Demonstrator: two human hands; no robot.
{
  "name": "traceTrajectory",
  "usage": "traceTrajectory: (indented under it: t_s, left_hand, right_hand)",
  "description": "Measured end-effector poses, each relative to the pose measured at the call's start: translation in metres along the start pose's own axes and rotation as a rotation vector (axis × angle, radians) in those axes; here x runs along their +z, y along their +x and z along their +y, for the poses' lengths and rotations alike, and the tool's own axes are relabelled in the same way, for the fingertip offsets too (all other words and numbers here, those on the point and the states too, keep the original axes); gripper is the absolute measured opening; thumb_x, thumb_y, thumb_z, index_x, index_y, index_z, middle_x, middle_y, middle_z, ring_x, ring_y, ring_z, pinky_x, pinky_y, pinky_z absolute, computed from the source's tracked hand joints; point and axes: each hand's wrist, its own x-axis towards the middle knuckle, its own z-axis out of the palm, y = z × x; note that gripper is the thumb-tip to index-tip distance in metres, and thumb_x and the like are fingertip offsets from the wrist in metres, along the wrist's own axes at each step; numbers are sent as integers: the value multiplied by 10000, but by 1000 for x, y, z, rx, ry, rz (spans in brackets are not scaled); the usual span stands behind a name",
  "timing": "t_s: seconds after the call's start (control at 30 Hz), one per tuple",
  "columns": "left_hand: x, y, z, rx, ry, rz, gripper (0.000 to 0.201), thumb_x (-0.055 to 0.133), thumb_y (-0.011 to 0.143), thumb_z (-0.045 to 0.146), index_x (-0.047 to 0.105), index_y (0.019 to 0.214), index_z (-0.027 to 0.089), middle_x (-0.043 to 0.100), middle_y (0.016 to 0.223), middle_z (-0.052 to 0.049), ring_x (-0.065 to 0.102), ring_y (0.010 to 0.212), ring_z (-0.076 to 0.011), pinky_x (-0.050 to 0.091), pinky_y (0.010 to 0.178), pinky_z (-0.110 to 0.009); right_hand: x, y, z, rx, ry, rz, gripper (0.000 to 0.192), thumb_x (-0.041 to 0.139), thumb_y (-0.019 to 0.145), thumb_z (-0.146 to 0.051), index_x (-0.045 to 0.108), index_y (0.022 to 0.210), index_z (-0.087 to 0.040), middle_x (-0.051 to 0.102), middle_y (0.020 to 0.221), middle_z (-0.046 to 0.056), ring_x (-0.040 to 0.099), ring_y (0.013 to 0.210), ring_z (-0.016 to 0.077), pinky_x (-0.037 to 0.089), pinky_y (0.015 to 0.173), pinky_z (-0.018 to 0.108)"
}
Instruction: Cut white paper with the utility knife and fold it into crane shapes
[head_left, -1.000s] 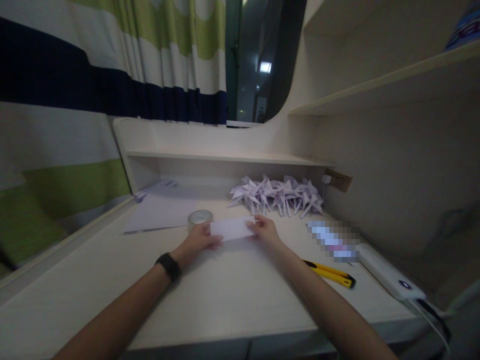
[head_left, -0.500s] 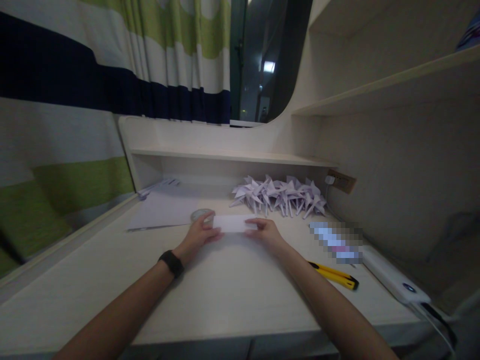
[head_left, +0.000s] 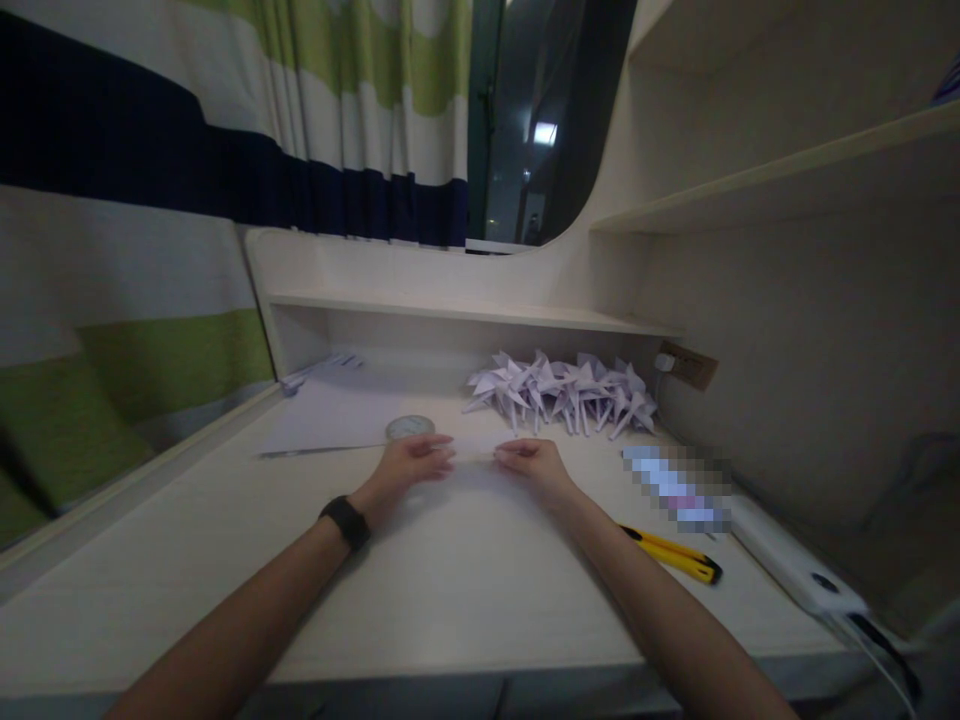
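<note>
A small piece of white paper (head_left: 474,447) stretches between my two hands, low over the desk, and barely stands out from the pale top. My left hand (head_left: 411,464), with a black watch on its wrist, pinches the paper's left end between thumb and fingers. At the opposite end my right hand (head_left: 531,464) grips it the same way. Just behind my left fingers lies a round clear disc-like object (head_left: 410,428), perhaps a roll of tape. Several folded white paper pinwheels (head_left: 559,390) are piled beyond my right hand.
Larger white paper sheets (head_left: 322,408) lie at the back left of the desk (head_left: 442,590). To the right are a yellow and black utility knife (head_left: 679,557), a pixelated phone-like item (head_left: 671,487) and a white power strip (head_left: 795,555) with cables. A low shelf (head_left: 465,310) spans the back.
The paper between my hands has tilted flatter, showing a thinner strip than before. Both hands stay on its ends, and more of the round disc shows. The view has shifted slightly.
</note>
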Motion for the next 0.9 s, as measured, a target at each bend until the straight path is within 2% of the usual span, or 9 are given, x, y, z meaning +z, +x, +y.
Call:
traceTrajectory:
  t_s: [0.2,0.33,0.5,0.57,0.63,0.7,0.77,0.83,0.9]
  left_hand:
    - [6,-1,5,30,236,-40,393,727,701,420,702,908,87,714,860,-125,662,676,-166,529,577,-253]
    - [9,-1,6,21,265,21,382,679,732,451,701,868,95,718,891,-135,658,660,-161,513,555,-248]
    - [6,-3,8,-4,322,19,405,672,721,485,715,869,110,716,890,-122,672,741,-206,511,569,-265]
    - [4,-2,9,21,390,15,397,651,739,495,725,857,123,711,862,-106,665,789,-227,520,605,-290]
    - [1,-1,11,130,525,6,360,627,768,487,742,816,149,707,860,-86,648,840,-235,523,709,-336]
    - [-1,1,13,283,681,-10,309,626,783,460,758,781,181,701,954,-78,623,926,-244,484,855,-388]
    - [-4,1,14,395,785,-12,257,636,787,431,769,791,211,653,1151,-77,576,1058,-264,413,970,-423]
    - [-8,-2,15,448,846,-7,217,647,787,411,773,828,238,558,1319,-69,511,1172,-285,354,1028,-444]
    - [-11,-9,13,466,888,-25,192,655,788,388,773,844,248,536,1348,-71,496,1196,-291,336,1037,-449]
  right_hand:
    - [1,-2,-2,35,-9,-15,389,860,508,-395,745,779,-141,736,727,67,696,680,201,549,725,329]
    - [4,-3,-5,72,33,7,383,865,500,-391,745,760,-136,732,716,71,693,687,198,550,715,310]
    - [5,-1,-3,62,-30,50,391,846,507,-416,736,755,-134,700,644,47,637,559,155,510,581,276]
    - [4,0,-3,11,-159,67,366,810,556,-432,737,752,-131,654,573,23,563,481,127,464,518,265]
    - [3,0,-5,-87,-354,81,296,769,621,-407,748,749,-141,630,595,21,534,500,122,447,526,268]
    - [1,0,-10,-219,-549,96,193,748,661,-342,760,749,-170,636,718,42,569,617,143,467,611,282]
    - [-1,-3,-14,-352,-679,95,104,749,673,-271,765,746,-199,632,872,67,597,783,172,476,734,301]
    - [-2,-8,-17,-438,-757,76,60,753,680,-228,764,739,-221,621,996,79,592,912,197,461,830,329]
    - [-3,-16,-18,-492,-827,56,55,759,682,-200,762,721,-239,620,1072,79,572,998,220,433,898,364]
